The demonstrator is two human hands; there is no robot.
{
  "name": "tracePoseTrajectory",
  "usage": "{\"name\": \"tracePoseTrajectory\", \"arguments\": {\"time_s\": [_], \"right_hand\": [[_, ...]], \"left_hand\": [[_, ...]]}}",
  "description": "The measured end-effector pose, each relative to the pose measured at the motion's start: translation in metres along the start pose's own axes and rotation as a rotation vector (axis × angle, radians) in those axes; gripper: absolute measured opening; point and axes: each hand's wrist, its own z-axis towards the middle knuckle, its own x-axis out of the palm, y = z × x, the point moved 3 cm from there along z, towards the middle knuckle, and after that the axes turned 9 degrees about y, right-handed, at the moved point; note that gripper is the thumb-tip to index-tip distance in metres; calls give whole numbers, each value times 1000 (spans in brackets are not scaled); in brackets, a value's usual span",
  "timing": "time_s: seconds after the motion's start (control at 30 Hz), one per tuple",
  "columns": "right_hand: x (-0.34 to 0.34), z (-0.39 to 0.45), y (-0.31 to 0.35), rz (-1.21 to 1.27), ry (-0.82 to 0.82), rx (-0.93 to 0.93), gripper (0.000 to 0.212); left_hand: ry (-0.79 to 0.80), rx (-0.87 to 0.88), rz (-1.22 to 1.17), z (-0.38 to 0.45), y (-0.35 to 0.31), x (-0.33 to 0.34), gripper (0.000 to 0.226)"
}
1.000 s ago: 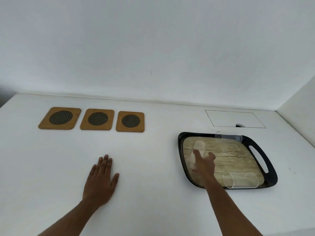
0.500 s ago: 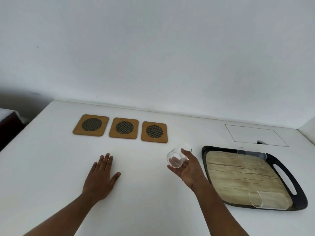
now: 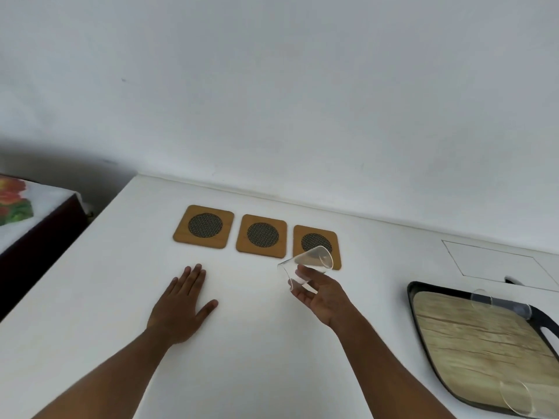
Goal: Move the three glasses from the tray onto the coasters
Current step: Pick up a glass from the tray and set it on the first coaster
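Observation:
My right hand (image 3: pixel 322 296) holds a clear glass (image 3: pixel 307 264) tilted on its side, just in front of the right coaster (image 3: pixel 316 241). Two more wooden coasters with dark mesh centres lie in the same row, the middle coaster (image 3: pixel 262 235) and the left coaster (image 3: pixel 204 226). My left hand (image 3: pixel 181 305) rests flat on the white table, fingers spread. On the black tray (image 3: pixel 422 325) with a wood-look base, one glass (image 3: pixel 499 303) lies on its side at the far edge and another glass (image 3: pixel 518 399) lies at the near edge.
The white table (image 3: pixel 90 297) ends at a wall behind the coasters. A rectangular hatch outline (image 3: pixel 496 264) is set in the table beyond the tray. Left of the table stands a dark piece of furniture with a flowered cloth (image 3: pixel 15 204).
My right hand took a glass off the tray and carried it left to the right coaster. The view swung left with it. My left hand stayed flat on the table.

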Motion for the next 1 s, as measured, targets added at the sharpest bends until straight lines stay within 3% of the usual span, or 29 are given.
{"name": "tracePoseTrajectory", "arguments": {"time_s": [0.23, 0.4, 0.53, 0.7, 0.87, 1.0], "right_hand": [[38, 48, -11, -78, 6, -51, 80], [67, 79, -24, -145, 60, -54, 60], [97, 103, -32, -233, 64, -79, 83], [144, 134, -41, -287, 91, -131, 76], [181, 165, -38, -545, 136, -316, 70], [202, 183, -34, -861, 108, -424, 85]], "left_hand": [[-79, 7, -1, -2, 2, 3, 87], [-63, -7, -17, -2, 1, 2, 86], [-64, -7, -18, 0, 0, 1, 86], [-57, -1, -25, -1, 0, 1, 86], [-61, 2, -38, 0, -1, -1, 85], [-65, -3, -49, 0, -2, -2, 85]]}}
